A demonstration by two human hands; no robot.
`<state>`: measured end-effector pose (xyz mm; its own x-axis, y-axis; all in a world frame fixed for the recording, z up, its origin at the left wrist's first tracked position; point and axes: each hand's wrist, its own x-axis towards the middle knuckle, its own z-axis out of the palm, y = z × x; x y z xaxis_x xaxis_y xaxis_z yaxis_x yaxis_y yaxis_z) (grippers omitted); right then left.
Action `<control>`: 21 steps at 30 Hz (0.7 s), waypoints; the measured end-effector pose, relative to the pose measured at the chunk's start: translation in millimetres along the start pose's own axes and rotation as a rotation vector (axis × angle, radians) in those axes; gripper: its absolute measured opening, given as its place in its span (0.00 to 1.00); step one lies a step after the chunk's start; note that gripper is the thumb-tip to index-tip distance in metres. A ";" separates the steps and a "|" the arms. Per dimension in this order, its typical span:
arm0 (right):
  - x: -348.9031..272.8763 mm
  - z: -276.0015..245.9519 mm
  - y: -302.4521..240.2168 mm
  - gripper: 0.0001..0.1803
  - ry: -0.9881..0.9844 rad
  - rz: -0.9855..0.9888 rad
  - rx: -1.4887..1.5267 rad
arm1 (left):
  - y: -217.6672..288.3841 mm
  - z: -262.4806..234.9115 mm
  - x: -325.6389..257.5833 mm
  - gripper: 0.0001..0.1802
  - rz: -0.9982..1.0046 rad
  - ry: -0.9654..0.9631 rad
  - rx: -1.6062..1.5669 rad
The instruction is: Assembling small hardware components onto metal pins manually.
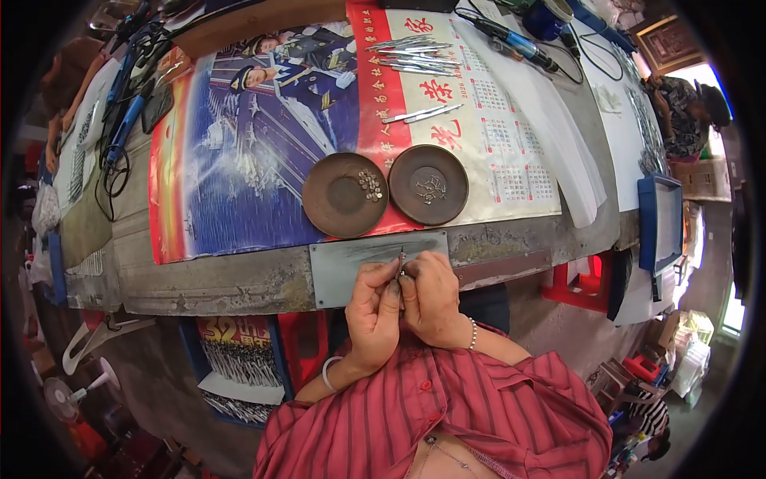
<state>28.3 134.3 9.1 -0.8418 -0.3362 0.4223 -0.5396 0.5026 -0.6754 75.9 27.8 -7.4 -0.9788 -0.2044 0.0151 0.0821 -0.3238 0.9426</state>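
My left hand point(372, 313) and my right hand point(435, 302) meet at the front edge of the table, fingertips pinched together. Between them is a small slim metal piece point(402, 254), its dark tip pointing away from me; the fingers hide most of it. Under and behind the hands lies a grey metal plate point(339, 267) fixed at the edge. Just beyond it sit two round brown dishes. The left dish point(327, 203) has small round metal bits point(370, 185) at its right side; the right dish point(415, 212) holds tiny thin metal parts point(431, 188).
A calendar poster point(263, 215) covers the tabletop, with slim silver metal pieces point(415, 56) piled at its far side and a few point(423, 114) nearer. Blue-handled corded tools point(128, 120) lie far left; another point(519, 41) far right. A blue tray point(239, 383) of metal pieces is below left.
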 end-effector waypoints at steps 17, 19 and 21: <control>8.2 -12.4 5.4 0.10 0.020 -0.064 0.020 | 9.3 3.1 -0.7 0.17 -0.171 -0.071 -0.110; 2.7 -7.8 3.1 0.08 -0.082 0.269 0.239 | 4.8 2.1 -3.9 0.17 -0.165 -0.062 -0.158; 10.5 -15.9 -3.1 0.05 -0.227 0.580 0.683 | 4.0 -0.4 -7.2 0.17 -0.132 -0.012 -0.194</control>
<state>20.8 141.9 25.2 -0.9154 -0.3634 -0.1733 0.1519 0.0870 -0.9846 83.4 27.6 -3.9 -0.9855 -0.1376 -0.0992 -0.0135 -0.5190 0.8547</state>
